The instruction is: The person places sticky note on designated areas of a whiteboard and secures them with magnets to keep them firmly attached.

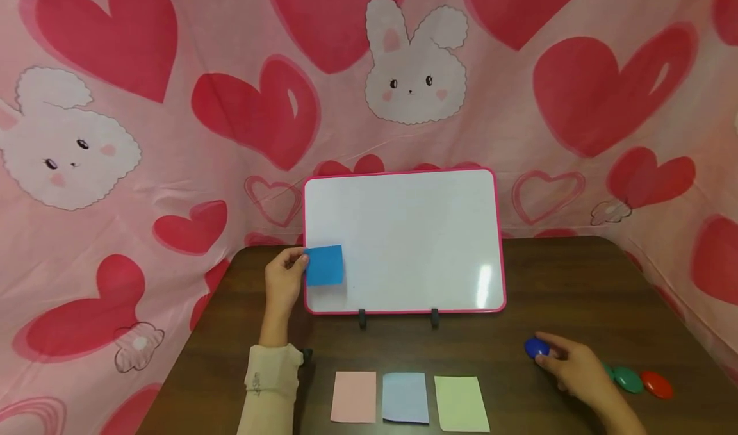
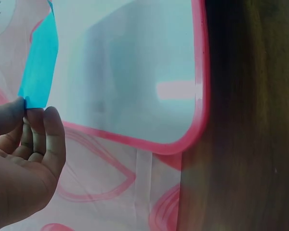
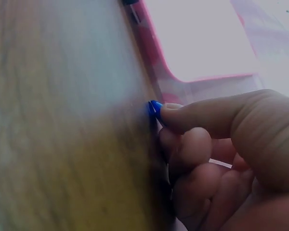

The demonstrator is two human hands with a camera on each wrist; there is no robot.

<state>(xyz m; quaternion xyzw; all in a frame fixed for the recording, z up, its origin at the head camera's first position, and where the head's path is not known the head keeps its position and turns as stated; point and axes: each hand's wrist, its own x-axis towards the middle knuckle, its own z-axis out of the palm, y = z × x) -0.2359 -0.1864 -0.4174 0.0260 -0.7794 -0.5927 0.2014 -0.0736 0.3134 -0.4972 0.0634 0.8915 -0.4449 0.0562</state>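
My left hand (image 1: 284, 273) pinches the left edge of a bright blue sticky note (image 1: 325, 266), which overlaps the lower left of a pink-framed whiteboard (image 1: 403, 236) in the head view. In the left wrist view the note (image 2: 41, 67) is seen nearly edge-on, its near corner between thumb and fingers. On the right side, my right hand (image 1: 576, 368) holds a round blue magnet (image 1: 537, 348) between thumb and fingertips, low over the table. The right wrist view shows only a sliver of that magnet (image 3: 155, 109) beyond the thumb.
Pink (image 1: 354, 397), light blue (image 1: 405, 398) and light green (image 1: 461, 403) sticky note pads lie in a row at the table's front. Green (image 1: 628, 380) and red (image 1: 657, 384) round magnets sit beside my right wrist. Black feet (image 1: 362, 318) support the whiteboard; a heart-patterned cloth (image 1: 190, 134) hangs behind.
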